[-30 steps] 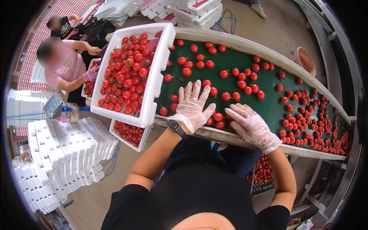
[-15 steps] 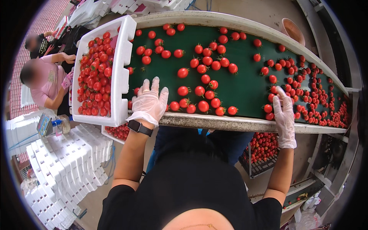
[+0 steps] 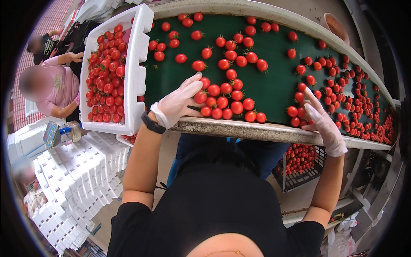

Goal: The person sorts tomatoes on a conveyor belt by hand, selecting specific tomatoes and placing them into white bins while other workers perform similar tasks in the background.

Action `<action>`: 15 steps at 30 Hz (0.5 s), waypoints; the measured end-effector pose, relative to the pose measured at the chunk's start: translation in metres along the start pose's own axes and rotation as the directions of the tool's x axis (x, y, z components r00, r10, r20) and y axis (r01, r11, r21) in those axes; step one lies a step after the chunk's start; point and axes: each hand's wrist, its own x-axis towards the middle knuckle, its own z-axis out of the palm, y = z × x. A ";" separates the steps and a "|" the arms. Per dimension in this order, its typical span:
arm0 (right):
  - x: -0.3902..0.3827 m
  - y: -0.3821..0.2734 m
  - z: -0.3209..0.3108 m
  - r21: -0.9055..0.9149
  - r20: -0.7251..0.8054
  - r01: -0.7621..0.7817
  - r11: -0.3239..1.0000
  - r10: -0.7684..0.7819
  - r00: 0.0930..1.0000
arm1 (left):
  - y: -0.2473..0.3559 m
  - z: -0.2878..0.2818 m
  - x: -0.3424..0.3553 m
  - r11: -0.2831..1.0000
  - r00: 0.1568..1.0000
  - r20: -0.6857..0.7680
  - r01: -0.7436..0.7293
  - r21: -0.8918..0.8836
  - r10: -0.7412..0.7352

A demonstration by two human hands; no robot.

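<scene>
Cherry tomatoes [image 3: 222,102] with green stems lie on a dark green conveyor belt [image 3: 274,94]. My left hand [image 3: 180,100], in a thin translucent glove, is spread at the near edge, its fingers against the left side of a tight cluster of tomatoes. Also gloved, my right hand [image 3: 323,124] reaches over the near rail farther right. Its fingers are stretched out beside a few tomatoes [image 3: 295,112], with nothing visibly gripped. A white foam box [image 3: 138,85] filled with tomatoes stands across the belt's left end.
A pale, worn rail [image 3: 248,130] borders the belt. Denser tomatoes cover its right end. Below stands a dark crate [image 3: 295,182] holding tomatoes. White foam boxes [image 3: 77,180] are stacked at lower left, near a small scale [image 3: 52,133]. Two people are at the far left.
My left hand has moved right, away from the foam box, and the near tomatoes are now bunched against it. My right hand has shifted slightly right and lower, with its fingers more spread.
</scene>
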 end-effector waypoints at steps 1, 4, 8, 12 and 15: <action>0.003 -0.004 0.001 0.140 0.086 -0.033 0.990 0.021 0.996 | 0.000 0.006 0.005 0.995 0.999 0.038 0.008 -0.104 -0.004; 0.032 0.000 0.020 0.353 0.332 -0.119 0.928 -0.006 0.943 | -0.002 0.027 0.019 0.978 0.997 0.079 0.020 -0.205 -0.004; 0.056 -0.013 0.057 0.471 0.540 -0.191 0.861 -0.110 0.834 | 0.004 0.054 0.025 0.965 0.991 0.131 0.006 -0.262 0.029; 0.058 -0.027 0.095 0.531 0.487 -0.114 0.840 -0.193 0.852 | 0.004 0.057 0.031 0.935 0.974 0.215 0.003 -0.354 0.078; 0.061 -0.032 0.119 0.432 0.366 -0.004 0.902 -0.171 0.915 | -0.005 0.066 0.032 0.877 0.975 0.081 -0.147 -0.457 0.206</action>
